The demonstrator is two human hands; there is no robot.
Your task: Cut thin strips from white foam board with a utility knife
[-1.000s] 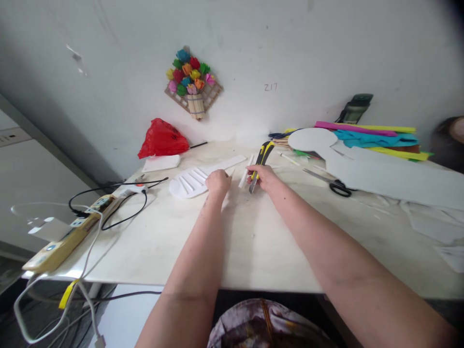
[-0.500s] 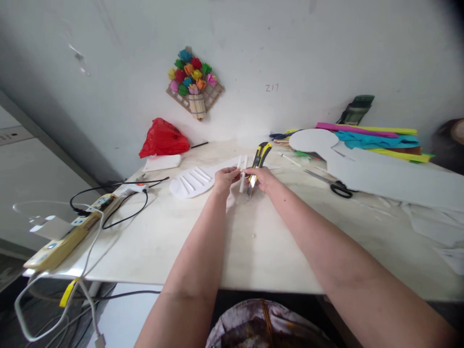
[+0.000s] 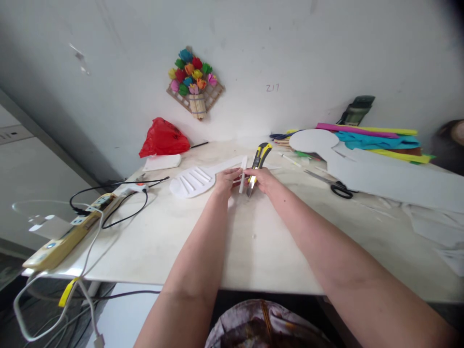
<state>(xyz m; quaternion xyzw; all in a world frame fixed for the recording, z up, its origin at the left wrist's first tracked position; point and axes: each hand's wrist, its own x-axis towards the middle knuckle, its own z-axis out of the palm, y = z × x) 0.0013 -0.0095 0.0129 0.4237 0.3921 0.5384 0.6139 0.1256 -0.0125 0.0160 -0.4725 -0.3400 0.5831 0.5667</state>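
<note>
Between my two hands stands a narrow white strip (image 3: 243,175), apparently paper or foam board, gripped by the fingertips of both. My left hand (image 3: 229,179) pinches it from the left side. My right hand (image 3: 261,178) pinches the strip too, while a yellow and black utility knife (image 3: 259,157) is tucked in its grip, blade out and pointing down toward the table. Left of my hands lies a white rounded board (image 3: 188,191) with several thin white strips on it. A long flat white piece (image 3: 228,164) extends behind my left hand, which hides part of it.
Scissors (image 3: 340,189) with black handles lie at right beside large white sheets (image 3: 384,174). Coloured crepe rolls (image 3: 377,139) are piled behind. A red plastic bag (image 3: 163,138) sits at back left. A power strip (image 3: 72,234) with cables runs along the left edge.
Two white strips showed at my fingers before; now they appear as one, brought together or overlapping. My left hand has shifted slightly right. The knife stays in my right hand.
</note>
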